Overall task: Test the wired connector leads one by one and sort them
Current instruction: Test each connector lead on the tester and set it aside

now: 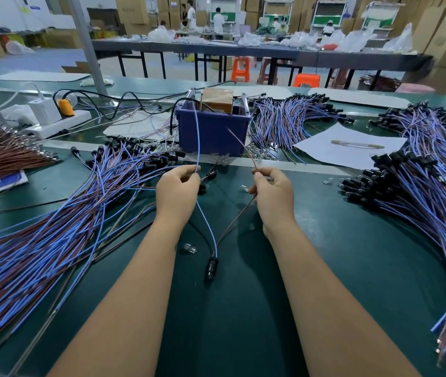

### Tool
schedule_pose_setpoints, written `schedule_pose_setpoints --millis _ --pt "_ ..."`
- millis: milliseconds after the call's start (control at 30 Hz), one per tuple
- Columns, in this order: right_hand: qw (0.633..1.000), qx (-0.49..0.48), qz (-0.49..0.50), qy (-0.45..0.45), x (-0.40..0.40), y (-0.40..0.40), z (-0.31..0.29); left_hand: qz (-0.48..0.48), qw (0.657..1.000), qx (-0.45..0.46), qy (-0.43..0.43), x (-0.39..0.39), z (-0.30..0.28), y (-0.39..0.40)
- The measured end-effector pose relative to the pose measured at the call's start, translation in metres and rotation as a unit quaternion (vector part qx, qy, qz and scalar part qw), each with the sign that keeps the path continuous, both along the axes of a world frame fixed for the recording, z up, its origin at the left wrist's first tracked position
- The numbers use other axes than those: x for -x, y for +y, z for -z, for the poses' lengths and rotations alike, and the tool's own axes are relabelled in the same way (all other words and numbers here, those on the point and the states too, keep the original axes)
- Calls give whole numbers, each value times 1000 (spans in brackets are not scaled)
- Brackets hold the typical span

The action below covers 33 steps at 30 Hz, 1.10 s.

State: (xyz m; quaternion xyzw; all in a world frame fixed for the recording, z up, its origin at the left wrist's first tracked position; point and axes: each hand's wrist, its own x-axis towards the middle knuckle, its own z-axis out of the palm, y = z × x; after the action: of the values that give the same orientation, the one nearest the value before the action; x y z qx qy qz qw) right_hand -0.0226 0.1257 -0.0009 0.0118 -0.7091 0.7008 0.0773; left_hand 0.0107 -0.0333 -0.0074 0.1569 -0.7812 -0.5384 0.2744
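Note:
One connector lead hangs between my hands, its black socket [211, 268] lying on the green mat near me. My left hand [178, 189] pinches the lead's blue wire [197, 137], whose free end rises toward the blue box [212, 131]. My right hand [272, 191] pinches the brown wire [239, 144], which points up and left at the same box. A brown block with metal posts [217, 100] sits in the box. Large piles of blue-and-brown leads lie at the left [53, 227], the right [428, 202] and behind the box on the right [287, 121].
A white power strip [58, 122] with an orange plug stands back left beside a bundle of brown wires [1, 156]. A sheet of paper with a pen [352, 145] lies back right. Small clear bulbs [190, 248] are scattered on the mat. People work at far tables.

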Motion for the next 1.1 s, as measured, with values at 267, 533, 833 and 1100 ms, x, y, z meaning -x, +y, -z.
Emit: schedule_pose_setpoints --millis 267,533,833,1100 --pt "999 44 26 12 -3 0 -4 5 998 56 -6 2 -1 2" --pt "1000 31 -6 -2 0 0 0 0 998 53 -18 2 -1 0" --pt "999 -42 -22 -1 0 -2 1 -26 997 60 -27 2 -3 -1" --pt "998 -55 -29 -5 -3 -2 -1 -30 998 50 -34 2 -3 -3"
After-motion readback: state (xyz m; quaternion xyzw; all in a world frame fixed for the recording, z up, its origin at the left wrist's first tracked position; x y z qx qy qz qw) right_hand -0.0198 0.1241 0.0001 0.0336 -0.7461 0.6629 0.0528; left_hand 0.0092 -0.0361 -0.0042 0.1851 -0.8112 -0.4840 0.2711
